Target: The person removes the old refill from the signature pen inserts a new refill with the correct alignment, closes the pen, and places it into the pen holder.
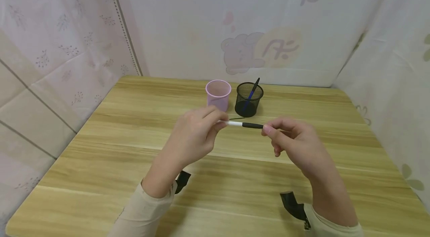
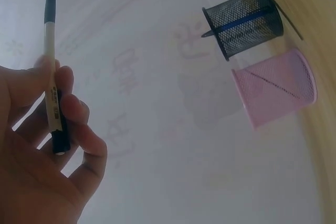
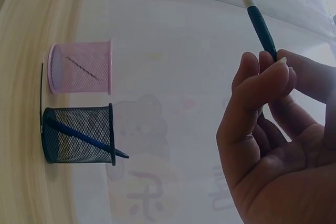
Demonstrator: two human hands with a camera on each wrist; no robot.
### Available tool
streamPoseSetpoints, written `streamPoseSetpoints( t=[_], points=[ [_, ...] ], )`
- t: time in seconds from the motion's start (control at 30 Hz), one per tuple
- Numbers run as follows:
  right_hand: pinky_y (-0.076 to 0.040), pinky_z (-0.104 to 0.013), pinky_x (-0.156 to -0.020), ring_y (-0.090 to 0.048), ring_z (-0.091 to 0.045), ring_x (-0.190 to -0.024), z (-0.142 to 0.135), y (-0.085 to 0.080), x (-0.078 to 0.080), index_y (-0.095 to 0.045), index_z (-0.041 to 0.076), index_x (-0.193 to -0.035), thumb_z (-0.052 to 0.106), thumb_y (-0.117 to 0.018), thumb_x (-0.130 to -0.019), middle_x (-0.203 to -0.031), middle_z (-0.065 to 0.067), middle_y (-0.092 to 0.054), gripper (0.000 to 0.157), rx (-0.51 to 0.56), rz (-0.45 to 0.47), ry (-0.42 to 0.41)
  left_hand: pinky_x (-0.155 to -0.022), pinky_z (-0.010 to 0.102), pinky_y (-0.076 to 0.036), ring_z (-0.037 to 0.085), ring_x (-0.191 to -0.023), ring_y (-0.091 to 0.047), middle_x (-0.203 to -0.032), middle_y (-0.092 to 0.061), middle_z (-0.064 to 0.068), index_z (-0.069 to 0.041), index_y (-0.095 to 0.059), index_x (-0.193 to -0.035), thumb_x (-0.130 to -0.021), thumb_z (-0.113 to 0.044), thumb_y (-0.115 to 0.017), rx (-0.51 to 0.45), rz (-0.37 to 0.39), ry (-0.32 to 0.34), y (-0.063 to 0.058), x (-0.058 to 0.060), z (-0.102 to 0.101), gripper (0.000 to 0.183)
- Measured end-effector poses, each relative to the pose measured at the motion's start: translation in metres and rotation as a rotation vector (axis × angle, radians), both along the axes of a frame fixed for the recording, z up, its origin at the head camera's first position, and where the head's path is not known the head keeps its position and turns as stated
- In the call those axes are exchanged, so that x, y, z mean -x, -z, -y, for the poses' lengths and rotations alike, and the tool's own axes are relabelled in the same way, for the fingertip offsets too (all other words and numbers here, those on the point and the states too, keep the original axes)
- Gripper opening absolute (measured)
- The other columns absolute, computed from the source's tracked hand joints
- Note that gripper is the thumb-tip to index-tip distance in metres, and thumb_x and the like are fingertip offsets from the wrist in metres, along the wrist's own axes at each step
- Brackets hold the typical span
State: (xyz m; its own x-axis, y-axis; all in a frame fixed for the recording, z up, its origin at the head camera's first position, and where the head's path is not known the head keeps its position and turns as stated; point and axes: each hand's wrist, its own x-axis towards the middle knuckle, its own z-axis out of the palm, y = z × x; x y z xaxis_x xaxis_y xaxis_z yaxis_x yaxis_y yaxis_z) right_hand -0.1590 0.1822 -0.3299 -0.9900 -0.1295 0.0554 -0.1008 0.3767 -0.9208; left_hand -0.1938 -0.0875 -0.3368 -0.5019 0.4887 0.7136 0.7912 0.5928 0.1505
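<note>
A pen (image 1: 235, 123) with a white barrel and a black grip is held level above the table between both hands. My left hand (image 1: 196, 134) grips its white barrel between thumb and fingers; the dark clip end (image 2: 60, 141) lies along the curled fingers in the left wrist view. At the black grip's far end, the thumb and fingers of my right hand (image 1: 299, 142) pinch the tip, which they hide. Beyond the hands stand a pink mesh pen cup (image 1: 218, 99) and, right of it, a black mesh pen cup (image 1: 249, 102) with a blue pen (image 1: 252, 93) leaning in it.
A thin black stick (image 1: 237, 118) lies on the wooden table (image 1: 134, 117) in front of the cups. Light patterned curtains (image 1: 188, 13) hang at the back and on both sides. Black curved mounts (image 1: 293, 207) sit at both sleeves.
</note>
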Motion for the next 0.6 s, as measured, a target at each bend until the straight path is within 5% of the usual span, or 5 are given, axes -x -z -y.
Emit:
streamPoseSetpoints(
  t=[0.27,0.5,0.6],
  points=[
    [-0.056,-0.033,-0.063,-0.06,-0.022,-0.061,-0.0003,0.0004,0.002,-0.075,0.002,-0.103,0.03,-0.063,-0.109,-0.067,0.001,-0.06,0.031,-0.001,-0.028,-0.017,-0.064,0.03,-0.052,0.013,-0.071,-0.063,-0.093,-0.074,-0.007,-0.013,-0.073,-0.103,-0.099,-0.015,-0.075,0.001,0.011,0.011,0.0008,0.0006,-0.0021,0.005],
    [-0.054,-0.032,-0.063,-0.061,-0.019,-0.065,-0.0006,-0.0001,0.0006,-0.068,0.006,-0.125,0.033,-0.067,-0.107,-0.105,0.003,-0.071,0.032,-0.003,0.028,-0.034,-0.063,0.03,-0.051,0.012,-0.069,-0.061,-0.093,-0.074,-0.006,-0.012,-0.073,-0.103,-0.1,-0.014,-0.075,0.001,0.011,0.016,0.0014,0.0017,-0.0026,0.004],
    [-0.053,-0.032,-0.063,-0.061,-0.018,-0.063,-0.001,0.0004,0.0005,-0.067,0.008,-0.125,0.028,-0.071,-0.105,-0.107,0.001,-0.068,0.029,0.01,0.024,-0.037,-0.062,0.029,-0.05,0.012,-0.068,-0.06,-0.092,-0.074,-0.007,-0.012,-0.073,-0.102,-0.099,-0.014,-0.075,0.004,0.006,0.018,0.0014,0.0022,-0.0034,0.004]
  ],
)
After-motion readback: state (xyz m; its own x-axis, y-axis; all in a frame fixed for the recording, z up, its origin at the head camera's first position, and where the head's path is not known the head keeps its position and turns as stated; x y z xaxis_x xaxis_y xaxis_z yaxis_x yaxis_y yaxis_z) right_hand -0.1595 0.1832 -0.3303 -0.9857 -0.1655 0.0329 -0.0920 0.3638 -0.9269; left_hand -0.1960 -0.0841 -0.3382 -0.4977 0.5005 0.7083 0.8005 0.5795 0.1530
